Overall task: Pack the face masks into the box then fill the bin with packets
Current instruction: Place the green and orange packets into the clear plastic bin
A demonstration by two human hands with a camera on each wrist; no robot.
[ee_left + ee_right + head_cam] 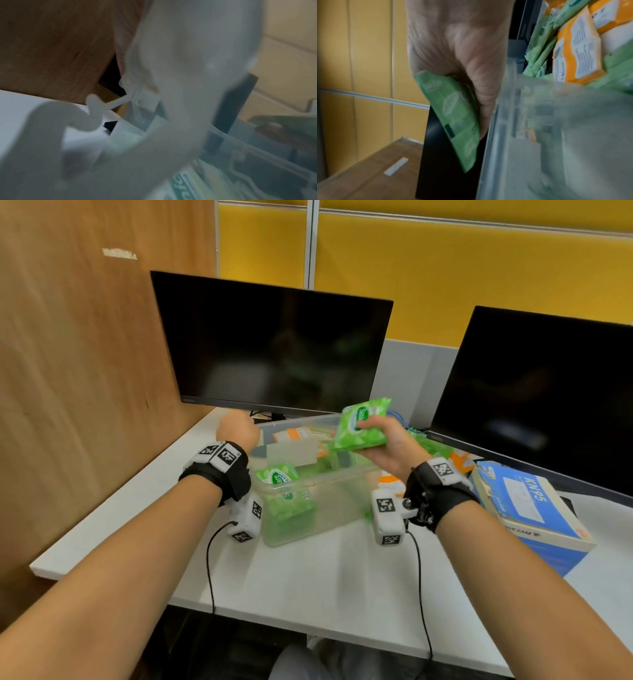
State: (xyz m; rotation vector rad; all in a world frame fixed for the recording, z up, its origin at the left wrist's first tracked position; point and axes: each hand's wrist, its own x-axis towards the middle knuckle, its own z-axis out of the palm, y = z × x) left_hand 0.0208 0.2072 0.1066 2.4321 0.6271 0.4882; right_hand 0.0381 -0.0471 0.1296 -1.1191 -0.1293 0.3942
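A clear plastic bin (310, 483) stands mid-desk with green packets (277, 476) and orange-white packets (295, 436) inside. My left hand (237, 429) is curled at the bin's far left corner and grips its rim; the fingers are hidden. In the left wrist view the blurred bin wall (171, 54) fills the frame. My right hand (373, 429) holds a green packet (363, 424) above the bin's right side. In the right wrist view the fingers (481, 81) wrap that green packet (457, 115) beside the bin wall (556, 135). The blue KN95 mask box (527, 505) lies at the right.
Two dark monitors (274, 347) (548, 392) stand behind the bin. A wooden partition (85, 371) closes the left side. More green and orange packets (442, 451) lie between the bin and the mask box. The desk's front edge (308, 631) runs below my forearms.
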